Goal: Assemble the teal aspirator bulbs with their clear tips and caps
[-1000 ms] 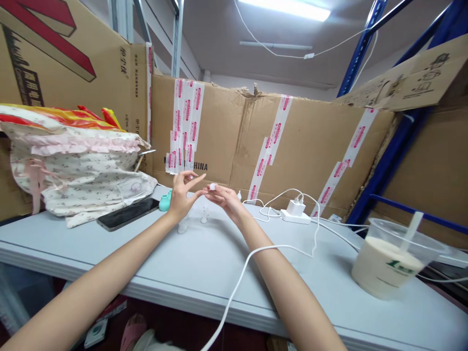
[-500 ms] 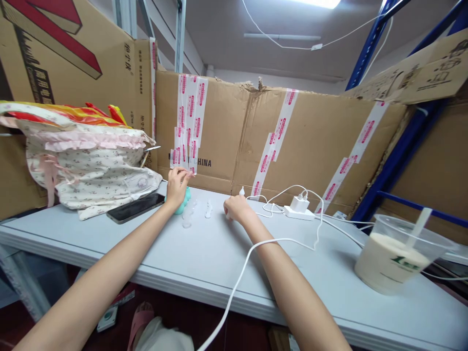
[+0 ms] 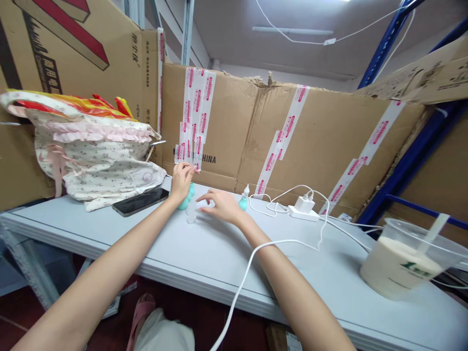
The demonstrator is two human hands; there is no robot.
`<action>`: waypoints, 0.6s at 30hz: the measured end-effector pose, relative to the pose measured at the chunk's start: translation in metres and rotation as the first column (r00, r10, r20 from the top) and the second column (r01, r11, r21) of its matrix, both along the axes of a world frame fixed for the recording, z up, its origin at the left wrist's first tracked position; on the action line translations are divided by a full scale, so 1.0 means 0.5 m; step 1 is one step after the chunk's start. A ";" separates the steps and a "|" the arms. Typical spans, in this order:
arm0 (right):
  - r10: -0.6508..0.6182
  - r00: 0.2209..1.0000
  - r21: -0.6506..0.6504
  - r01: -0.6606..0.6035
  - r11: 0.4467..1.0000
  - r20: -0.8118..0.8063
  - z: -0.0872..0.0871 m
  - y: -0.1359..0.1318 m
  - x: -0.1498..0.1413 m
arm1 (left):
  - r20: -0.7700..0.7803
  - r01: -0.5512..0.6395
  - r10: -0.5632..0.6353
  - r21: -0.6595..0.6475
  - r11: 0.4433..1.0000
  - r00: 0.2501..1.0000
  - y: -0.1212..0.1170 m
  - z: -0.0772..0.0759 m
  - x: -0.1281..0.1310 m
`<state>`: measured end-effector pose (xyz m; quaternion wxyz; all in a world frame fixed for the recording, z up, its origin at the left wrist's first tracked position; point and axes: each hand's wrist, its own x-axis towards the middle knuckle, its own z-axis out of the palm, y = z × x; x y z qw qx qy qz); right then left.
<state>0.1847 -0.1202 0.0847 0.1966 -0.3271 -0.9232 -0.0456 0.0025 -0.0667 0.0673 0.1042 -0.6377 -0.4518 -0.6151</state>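
My left hand (image 3: pixel 181 183) is over the left side of a cluster of teal bulbs (image 3: pixel 185 201), its fingers bent and close together. Whether a small thing is between its fingertips is hidden. My right hand (image 3: pixel 221 205) reaches left across the tabletop, thumb and index finger apart. Between them shows a small clear plastic piece (image 3: pixel 210 203), partly covered and not visibly gripped. Just left of those fingertips stand clear plastic pieces (image 3: pixel 190 215), blurred against the table. Behind my right wrist is a teal bulb with a white pointed tip (image 3: pixel 244 201), upright.
A black phone (image 3: pixel 141 202) and a floral cloth bag (image 3: pixel 98 161) lie on the left. White cables run from a charger on a power strip (image 3: pixel 303 213), one crossing my right forearm. A plastic cup of milky drink (image 3: pixel 400 268) stands at right. Cardboard (image 3: pixel 226 122) walls the back.
My hands, close together at first, have moved apart. My left hand came down by the teal bulbs. My right hand dropped beside the white-tipped bulb, then swung left to the clear piece.
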 end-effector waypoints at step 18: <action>-0.207 0.724 -0.195 0.101 0.976 -0.658 -0.015 0.062 0.017 | 0.192 0.667 -0.655 -0.405 0.625 0.731 -0.016 0.007 0.041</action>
